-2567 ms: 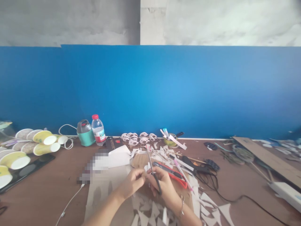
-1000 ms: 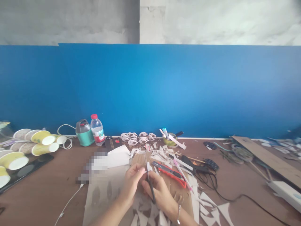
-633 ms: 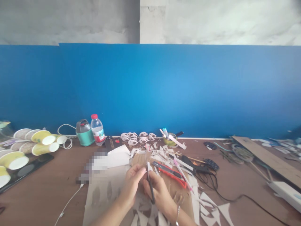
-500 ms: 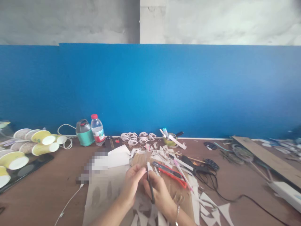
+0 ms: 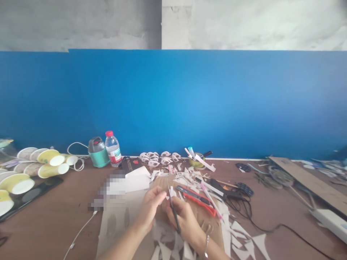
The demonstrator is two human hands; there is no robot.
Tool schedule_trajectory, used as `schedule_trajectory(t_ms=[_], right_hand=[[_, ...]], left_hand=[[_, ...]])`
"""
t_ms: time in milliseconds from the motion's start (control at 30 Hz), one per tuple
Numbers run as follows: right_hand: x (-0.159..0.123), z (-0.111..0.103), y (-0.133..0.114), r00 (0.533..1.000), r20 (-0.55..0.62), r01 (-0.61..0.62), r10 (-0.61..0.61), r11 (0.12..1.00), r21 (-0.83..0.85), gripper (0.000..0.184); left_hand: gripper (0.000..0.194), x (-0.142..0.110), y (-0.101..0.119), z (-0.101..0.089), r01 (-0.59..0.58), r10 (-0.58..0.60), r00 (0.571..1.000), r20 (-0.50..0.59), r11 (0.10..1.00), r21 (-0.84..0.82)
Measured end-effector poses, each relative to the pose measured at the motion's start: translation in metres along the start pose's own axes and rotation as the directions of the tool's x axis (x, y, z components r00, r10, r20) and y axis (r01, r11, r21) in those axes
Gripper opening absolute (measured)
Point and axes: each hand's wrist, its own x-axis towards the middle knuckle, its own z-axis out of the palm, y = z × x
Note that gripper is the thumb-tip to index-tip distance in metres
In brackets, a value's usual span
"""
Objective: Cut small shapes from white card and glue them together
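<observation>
My right hand (image 5: 185, 218) is wrapped round a pair of scissors (image 5: 175, 216), with dark handles and blades pointing away from me. Just left of the blades, my left hand (image 5: 151, 207) is closed, thumb and fingertips pinched together. A speck of white shows by those fingertips, but I cannot make out what they hold. Both hands are over a brown cardboard sheet (image 5: 206, 209) strewn with white offcuts (image 5: 164, 251). Right of the scissors lie a red-orange utility knife (image 5: 199, 202) and a pink pen (image 5: 211, 202).
White curved cut-outs (image 5: 154, 163) sit along the back, beside a green pot (image 5: 195, 162) of pens. A water bottle (image 5: 113, 150) and a teal-grey container (image 5: 98, 153) stand at back left. Paper cups (image 5: 23, 186) lie far left. A black glue gun (image 5: 225, 193) trails its cord rightward.
The scissors have tilted slightly, and a little more space shows between their blades and my left fingertips. My left hand has shifted slightly left relative to the blades.
</observation>
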Motion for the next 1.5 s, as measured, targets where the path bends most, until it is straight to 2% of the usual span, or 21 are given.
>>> schedule_trajectory(t_ms=[133,233,333,433,567,733,867,1067,1200,1333,1500], right_hand=[[-0.001,0.000,-0.004,1.000,-0.011,-0.029,0.029,1.000,0.003,0.017],[0.000,0.001,-0.004,0.996,-0.020,-0.084,0.085,0.994,0.065,0.023],[0.002,-0.001,-0.004,0.988,-0.083,-0.117,0.128,0.985,0.125,0.029],[0.003,-0.005,-0.003,0.983,-0.137,-0.101,0.124,0.982,0.161,0.033],[0.003,-0.008,-0.002,0.984,-0.122,-0.104,0.132,0.971,0.217,0.036],[0.004,-0.008,0.001,0.981,-0.148,-0.083,0.129,0.956,0.282,0.038],[0.004,-0.007,0.000,0.986,-0.128,-0.071,0.103,0.970,0.231,0.038],[0.000,-0.003,-0.004,0.996,0.022,-0.088,0.085,0.981,0.170,0.030],[-0.002,-0.002,-0.005,0.998,0.056,-0.035,0.029,0.993,0.111,0.022],[-0.002,-0.002,-0.005,0.999,0.043,-0.015,0.013,0.999,0.046,0.018],[-0.004,-0.003,-0.003,0.998,0.056,0.014,-0.017,0.998,0.057,0.016]], left_hand=[[0.018,0.002,0.002,-0.003,-0.026,0.025,0.999,0.026,0.999,0.035],[0.013,0.003,0.004,-0.006,-0.035,0.030,0.998,0.063,0.996,0.077],[0.011,0.004,0.007,-0.008,-0.040,0.022,0.994,0.105,0.985,0.171],[0.012,0.003,0.011,-0.009,-0.092,0.052,0.989,0.137,0.947,0.308],[0.012,0.001,0.014,-0.008,-0.142,0.069,0.980,0.184,0.896,0.421],[0.017,-0.001,0.007,-0.005,-0.084,0.034,0.984,0.175,0.953,0.292],[0.022,-0.002,0.000,0.000,-0.034,0.011,0.990,0.142,0.987,0.159],[0.020,-0.003,0.001,0.004,-0.037,0.038,0.999,-0.022,0.998,0.058],[0.023,-0.004,0.003,0.007,-0.043,0.044,0.994,-0.102,0.999,0.009],[0.023,-0.006,0.004,0.010,-0.024,0.022,0.995,-0.102,0.999,-0.026],[0.024,-0.007,0.004,0.011,-0.010,0.007,0.995,-0.097,0.999,-0.031]])
